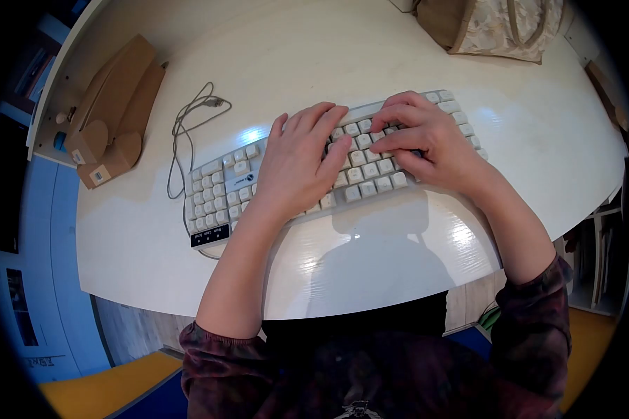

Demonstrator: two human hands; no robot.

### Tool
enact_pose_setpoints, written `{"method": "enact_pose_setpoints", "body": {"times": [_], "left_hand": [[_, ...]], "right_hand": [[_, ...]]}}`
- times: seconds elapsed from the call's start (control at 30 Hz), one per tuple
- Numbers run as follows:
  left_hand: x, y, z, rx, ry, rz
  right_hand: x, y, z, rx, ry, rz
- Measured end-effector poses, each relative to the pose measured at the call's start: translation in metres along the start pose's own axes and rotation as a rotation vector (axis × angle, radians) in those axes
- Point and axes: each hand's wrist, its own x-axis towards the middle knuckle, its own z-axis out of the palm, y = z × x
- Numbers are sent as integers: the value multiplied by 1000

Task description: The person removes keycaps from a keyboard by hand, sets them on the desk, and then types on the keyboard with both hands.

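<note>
A white keyboard (356, 174) lies at a slant on the desk, its number pad at the left and its indicator lettering upside down from my side. Across its middle rests my left hand (300, 157), fingers stretched toward the far edge and thumb over the keys, holding nothing. My right hand (426, 143) is over the right half, its bent fingers apart and their tips at the keycaps; nothing shows in its grasp. A small dark patch is visible beneath that hand. Both palms hide part of the keys.
A thin grey cable (177, 133) with a loose plug lies coiled left of the keyboard. Folded brown cardboard (122, 94) stands by the left side panel. At the back right sits a patterned bag (500, 28). The white desk (328, 279) has a curved front edge.
</note>
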Motion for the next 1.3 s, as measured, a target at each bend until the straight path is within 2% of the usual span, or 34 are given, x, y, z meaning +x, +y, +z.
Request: {"method": "enact_pose_setpoints", "body": {"times": [0.33, 0.57, 0.63, 0.73, 0.83, 1.03, 1.27, 1.3], "left_hand": [[2, -10, 2, -161, 49, -12], [5, -13, 2, -303, 60, -70], [4, -13, 2, -297, 63, -67], [4, -12, 1, -285, 54, -85], [5, -9, 0, -274, 51, -93], [5, -8, -1, -270, 41, -114], [5, -6, -3, -262, -12, -164], [4, -6, -3, -215, 4, -100]], "right_hand": [[4, -14, -4, -172, 45, -113], [3, -24, 1, -159, 5, -157], [5, -28, 0, -142, 49, -168], [1, -28, 4, -82, -31, -159], [2, -29, -5, -107, 69, -104], [1, -29, -7, -176, 74, -68], [1, -27, -2, -157, 79, -104], [0, -25, 3, -140, 84, -118]]}}
